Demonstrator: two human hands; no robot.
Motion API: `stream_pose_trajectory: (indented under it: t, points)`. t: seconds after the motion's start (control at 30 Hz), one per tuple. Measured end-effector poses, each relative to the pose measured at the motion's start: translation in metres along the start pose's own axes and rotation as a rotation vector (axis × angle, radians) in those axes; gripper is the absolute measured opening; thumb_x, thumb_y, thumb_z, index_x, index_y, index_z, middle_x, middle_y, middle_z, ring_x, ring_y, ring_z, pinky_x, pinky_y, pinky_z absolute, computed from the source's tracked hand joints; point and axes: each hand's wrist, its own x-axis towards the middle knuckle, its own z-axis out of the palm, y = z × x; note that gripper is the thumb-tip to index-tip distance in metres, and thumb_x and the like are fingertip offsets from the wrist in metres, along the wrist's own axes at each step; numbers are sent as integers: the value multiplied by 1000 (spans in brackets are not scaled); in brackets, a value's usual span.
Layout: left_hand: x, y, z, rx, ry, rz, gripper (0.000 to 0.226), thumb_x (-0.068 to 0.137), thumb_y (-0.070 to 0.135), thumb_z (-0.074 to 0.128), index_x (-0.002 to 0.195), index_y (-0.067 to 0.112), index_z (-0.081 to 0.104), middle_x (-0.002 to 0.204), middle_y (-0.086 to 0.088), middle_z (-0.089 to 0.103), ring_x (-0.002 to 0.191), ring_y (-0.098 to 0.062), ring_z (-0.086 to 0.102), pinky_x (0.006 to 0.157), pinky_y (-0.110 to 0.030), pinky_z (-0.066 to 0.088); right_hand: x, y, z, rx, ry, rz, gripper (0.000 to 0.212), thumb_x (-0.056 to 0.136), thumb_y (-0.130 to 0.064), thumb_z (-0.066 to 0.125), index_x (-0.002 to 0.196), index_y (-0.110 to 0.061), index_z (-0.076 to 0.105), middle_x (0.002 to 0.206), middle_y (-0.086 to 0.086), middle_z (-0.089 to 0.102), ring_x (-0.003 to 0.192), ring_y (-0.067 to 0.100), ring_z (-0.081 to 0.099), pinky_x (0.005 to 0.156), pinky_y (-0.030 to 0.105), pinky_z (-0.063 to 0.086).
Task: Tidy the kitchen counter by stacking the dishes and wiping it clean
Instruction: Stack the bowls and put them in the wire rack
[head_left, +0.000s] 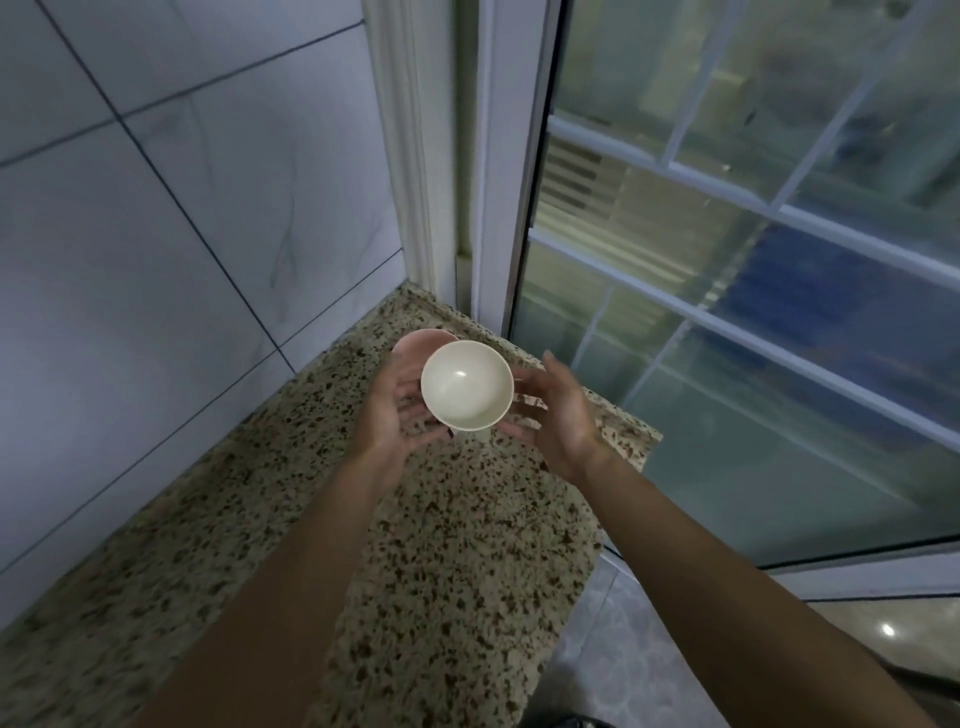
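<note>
A cream bowl (466, 385) sits upright between the person's two bare hands, above the far end of a speckled granite counter (467, 545). The left hand (390, 410) cups the bowl's left side, fingers spread and curled loosely toward its wall; whether the fingertips actually press the bowl cannot be told. The right hand (558, 415) is on the bowl's right, palm turned inward and fingers partly open, just beside the rim, with contact again unclear. A second, pinkish dish (423, 338) shows behind the bowl's far-left edge, mostly hidden by the bowl and the left hand. A pale stem or base is visible under the near edge of the bowl, so it may be resting on something beneath; this cannot be made out. White tiled wall (156, 208) runs along the counter's left, meeting a white door frame (415, 156) at the far corner. To the right stands a glass door (753, 260) with white bars.
</note>
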Motion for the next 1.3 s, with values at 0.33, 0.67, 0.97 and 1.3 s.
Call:
stream_pose_trajectory:
  t: [0.33, 0.67, 0.97, 1.3]
  points:
    - [60, 27, -20, 50, 60, -17, 63, 105, 62, 26, 134, 21, 65, 137, -4, 61, 124, -24, 58, 102, -48, 48, 58, -27, 41, -152, -61, 15, 58, 104, -55, 41, 126, -8, 68, 125, 10, 66, 116, 29, 62, 89, 43, 61]
    - [95, 9, -32, 133, 77, -61, 66, 104, 66, 23, 137, 27, 64, 145, -4, 54, 128, -20, 50, 96, -46, 41, 102, -15, 59, -392, -10, 58, 52, 103, -55, 43, 132, -17, 65, 131, 4, 66, 108, 18, 64, 95, 41, 56]
    - [91, 2, -34, -122, -3, -147, 67, 102, 67, 30, 135, 21, 66, 143, -6, 55, 130, -31, 50, 75, -49, 59, 104, 0, 57, -294, -33, 98, 51, 101, -57, 46, 132, -22, 65, 138, 2, 62, 125, 24, 59, 88, 39, 55]
    - [32, 19, -59, -129, 127, -72, 53, 106, 57, 32, 124, 24, 69, 125, -1, 60, 121, -28, 55, 100, -60, 51, 54, -7, 78, -262, -156, 104, 59, 104, -48, 43, 134, -1, 60, 129, 13, 66, 116, 32, 65, 101, 52, 54]
